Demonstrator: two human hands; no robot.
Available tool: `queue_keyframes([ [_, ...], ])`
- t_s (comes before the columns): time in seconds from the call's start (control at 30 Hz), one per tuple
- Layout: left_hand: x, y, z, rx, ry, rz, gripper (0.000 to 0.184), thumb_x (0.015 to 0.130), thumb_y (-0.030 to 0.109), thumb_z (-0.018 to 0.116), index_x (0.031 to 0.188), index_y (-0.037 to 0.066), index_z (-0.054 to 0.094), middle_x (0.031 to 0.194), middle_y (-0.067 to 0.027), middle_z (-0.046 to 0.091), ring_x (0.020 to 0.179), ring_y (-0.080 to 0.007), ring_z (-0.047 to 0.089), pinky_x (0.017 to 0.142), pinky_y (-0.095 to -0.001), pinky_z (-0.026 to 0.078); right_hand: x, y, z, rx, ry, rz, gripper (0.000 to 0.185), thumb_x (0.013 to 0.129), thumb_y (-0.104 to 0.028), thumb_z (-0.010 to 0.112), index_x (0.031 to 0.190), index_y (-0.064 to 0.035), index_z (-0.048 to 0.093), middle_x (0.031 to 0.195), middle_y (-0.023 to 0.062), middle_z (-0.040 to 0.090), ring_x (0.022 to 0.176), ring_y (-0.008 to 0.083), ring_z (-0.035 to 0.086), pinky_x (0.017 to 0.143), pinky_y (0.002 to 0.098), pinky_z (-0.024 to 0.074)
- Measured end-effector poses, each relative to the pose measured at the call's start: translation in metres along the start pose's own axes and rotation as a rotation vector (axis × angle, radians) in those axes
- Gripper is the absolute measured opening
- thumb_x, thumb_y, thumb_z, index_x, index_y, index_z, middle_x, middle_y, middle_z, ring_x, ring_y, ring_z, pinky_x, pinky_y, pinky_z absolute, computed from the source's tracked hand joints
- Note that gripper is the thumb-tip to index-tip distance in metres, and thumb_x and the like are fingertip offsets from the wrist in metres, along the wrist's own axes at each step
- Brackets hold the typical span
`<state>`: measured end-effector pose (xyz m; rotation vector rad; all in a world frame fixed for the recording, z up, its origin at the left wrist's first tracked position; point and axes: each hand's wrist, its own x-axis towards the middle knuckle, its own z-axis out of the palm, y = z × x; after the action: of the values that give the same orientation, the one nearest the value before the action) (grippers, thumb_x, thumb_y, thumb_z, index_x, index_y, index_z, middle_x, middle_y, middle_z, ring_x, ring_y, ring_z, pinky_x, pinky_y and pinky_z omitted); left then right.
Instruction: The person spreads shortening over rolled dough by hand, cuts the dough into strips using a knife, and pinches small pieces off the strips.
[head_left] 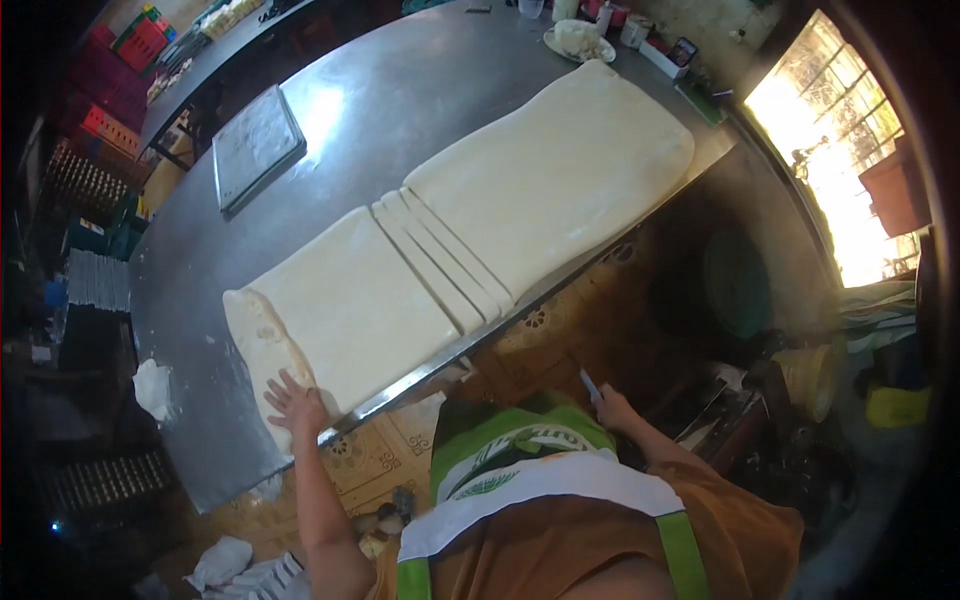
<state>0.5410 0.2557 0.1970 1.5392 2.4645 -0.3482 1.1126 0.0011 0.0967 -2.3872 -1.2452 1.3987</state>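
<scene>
A long slab of pale dough lies along the near edge of the metal table [350, 130]. Cuts across its middle set off narrow dough strips [440, 258] between a left dough piece [345, 300] and a larger right dough piece [560, 170]. My left hand [297, 402] rests with spread fingers on the rough, folded left end of the dough. Away from the table, low beside my apron [530, 440], my right hand [612, 408] is closed around a knife [588, 380] with its blade pointing up and forward.
A metal tray [258, 145] lies on the table's far left part. At the far right stand a plate with a white mass [580, 42] and small containers. A white scrap [152, 390] sits near the left edge. Crates [140, 45] are stacked behind; a bright window [835, 150] is at right.
</scene>
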Motion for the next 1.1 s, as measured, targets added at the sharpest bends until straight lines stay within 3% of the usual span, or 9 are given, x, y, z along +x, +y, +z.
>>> queue_keyframes([
  [0.03,0.001,0.003,-0.001,0.004,0.013,0.007,0.087,0.091,0.038,0.056,0.158,0.019,0.004,0.163,-0.0175,-0.004,0.149,-0.0425,-0.005,0.109,-0.0736,0.006,0.021,-0.018,0.002,0.157,0.062,0.000,0.026,0.099,-0.030,0.052,0.097,-0.0039,0.051,0.078,0.0173,0.064,0.069,0.0252,0.065,0.061,0.0406,0.0506],
  [0.1,0.004,0.012,-0.001,0.000,0.024,0.019,0.087,0.091,0.037,0.056,0.158,0.019,0.004,0.163,-0.0176,-0.004,0.149,-0.0424,-0.005,0.109,-0.0736,0.006,0.036,-0.098,-0.022,0.414,-0.128,0.041,0.025,0.098,-0.029,0.052,0.101,-0.0041,0.053,0.072,0.0098,0.058,0.063,0.0173,0.059,0.056,0.0349,0.0472],
  [0.23,0.002,0.008,-0.009,0.014,-0.003,0.025,0.086,0.092,0.036,0.055,0.158,0.017,0.004,0.163,-0.0190,-0.005,0.149,-0.0429,-0.006,0.109,-0.0738,0.006,0.058,-0.136,-0.033,0.206,-0.577,-0.311,0.022,0.099,-0.024,0.051,0.107,-0.0042,0.054,0.069,0.0057,0.057,0.057,0.0160,0.057,0.053,0.0316,0.0453],
  [0.37,0.001,0.012,-0.007,0.030,-0.044,0.013,0.085,0.092,0.034,0.054,0.157,0.013,0.003,0.162,-0.0219,-0.007,0.148,-0.0451,-0.008,0.108,-0.0743,0.006,-0.019,-0.232,-0.081,0.066,-0.755,-0.324,0.026,0.098,-0.027,0.049,0.109,-0.0039,0.054,0.072,0.0106,0.060,0.066,0.0204,0.062,0.060,0.0378,0.0491],
  [0.43,-0.002,0.009,-0.010,0.027,-0.052,0.033,0.086,0.092,0.033,0.055,0.157,0.011,0.003,0.161,-0.0239,-0.008,0.147,-0.0476,-0.010,0.107,-0.0754,0.006,-0.012,-0.288,-0.080,0.173,-0.319,-0.312,0.037,0.098,-0.025,0.047,0.129,-0.0051,0.048,0.073,0.0176,0.063,0.068,0.0285,0.064,0.065,0.0445,0.0501],
  [0.5,0.001,0.014,-0.015,0.009,-0.050,0.053,0.086,0.092,0.033,0.055,0.157,0.010,0.003,0.161,-0.0249,-0.009,0.146,-0.0488,-0.010,0.106,-0.0759,0.006,0.024,-0.331,-0.062,-0.140,0.110,-0.534,0.044,0.098,-0.021,0.045,0.141,-0.0107,0.042,0.076,0.0203,0.064,0.062,0.0348,0.063,0.061,0.0454,0.0501],
  [0.57,-0.002,0.013,-0.025,0.002,-0.108,0.071,0.086,0.092,0.033,0.056,0.156,0.007,0.004,0.159,-0.0270,-0.011,0.145,-0.0503,-0.012,0.106,-0.0760,0.004,0.057,-0.388,-0.064,-0.223,0.151,-0.449,0.051,0.098,-0.016,0.042,0.148,-0.0149,0.034,0.081,0.0249,0.065,0.071,0.0431,0.064,0.065,0.0510,0.0502],
  [0.8,0.004,0.006,-0.015,0.001,-0.122,0.119,0.088,0.091,0.033,0.056,0.155,0.005,0.002,0.158,-0.0291,-0.013,0.144,-0.0528,-0.014,0.104,-0.0781,0.004,0.159,-0.500,-0.122,-0.497,0.426,-0.526,0.057,0.097,-0.014,0.041,0.152,-0.0202,0.028,0.085,0.0204,0.068,0.077,0.0384,0.066,0.072,0.0510,0.0511],
  [1.1,0.017,0.008,-0.018,0.027,-0.164,0.099,0.091,0.091,0.035,0.055,0.156,0.006,-0.003,0.158,-0.0281,-0.016,0.144,-0.0528,-0.016,0.102,-0.0801,0.006,0.270,-0.481,-0.100,-0.593,0.395,-0.449,0.056,0.099,-0.018,0.038,0.153,-0.0259,0.026,0.096,0.0186,0.070,0.087,0.0366,0.068,0.078,0.0475,0.0521],
])
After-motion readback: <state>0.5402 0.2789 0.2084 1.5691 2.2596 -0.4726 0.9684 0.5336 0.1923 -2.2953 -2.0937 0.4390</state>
